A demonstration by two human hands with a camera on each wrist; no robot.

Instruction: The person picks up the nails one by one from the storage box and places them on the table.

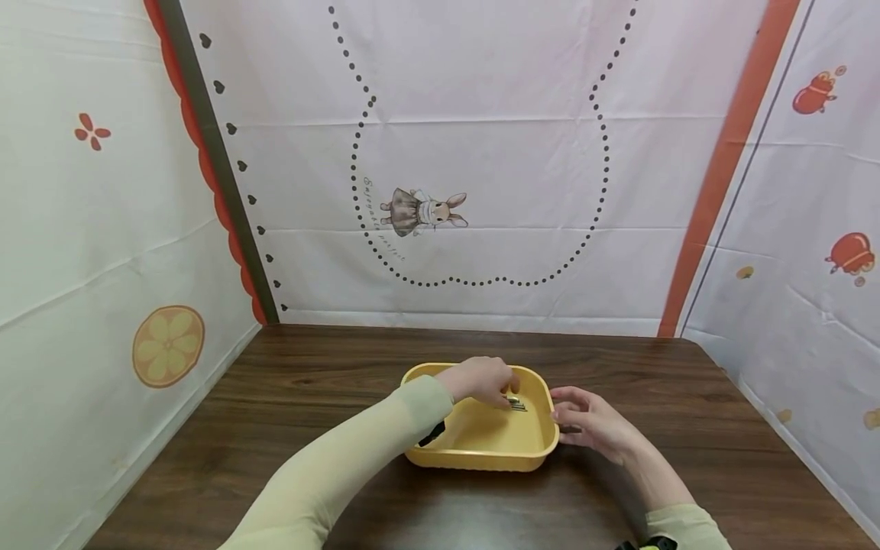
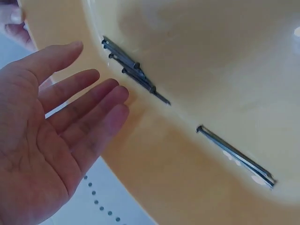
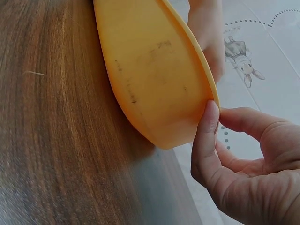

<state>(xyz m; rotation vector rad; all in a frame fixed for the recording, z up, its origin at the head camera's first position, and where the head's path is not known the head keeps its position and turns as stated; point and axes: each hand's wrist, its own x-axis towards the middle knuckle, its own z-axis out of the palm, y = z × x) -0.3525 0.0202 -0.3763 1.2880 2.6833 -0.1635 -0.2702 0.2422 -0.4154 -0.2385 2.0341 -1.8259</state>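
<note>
A: Nails (image 2: 136, 75) lie in a small bundle inside the yellow tray (image 1: 481, 451), against its far right wall, with one more nail (image 2: 234, 154) lying apart from them on the tray floor.

B: And the left hand (image 1: 481, 380)?

A: It reaches over the tray from the left; in the left wrist view the palm is flat, fingers (image 2: 89, 117) straight and apart, just beside the bundle. Its grip holds nothing.

B: The right hand (image 1: 591, 420)?

A: At the tray's right edge, thumb (image 3: 206, 136) touching the rim, the other fingers loosely bent (I can't tell whether they actually pinch the wall, so call that grip relaxed).

B: What could go wrong?

A: My guess: the nails are thin and lie flat on smooth plastic, so fingertips may skid over them or scatter the bundle instead of lifting it. The tray sits on the dark wooden desk (image 1: 309, 382) and looks light; if the right hand only rests there, a push could slide or tip it and roll the nails to another corner. The points could also prick a fingertip.
</note>
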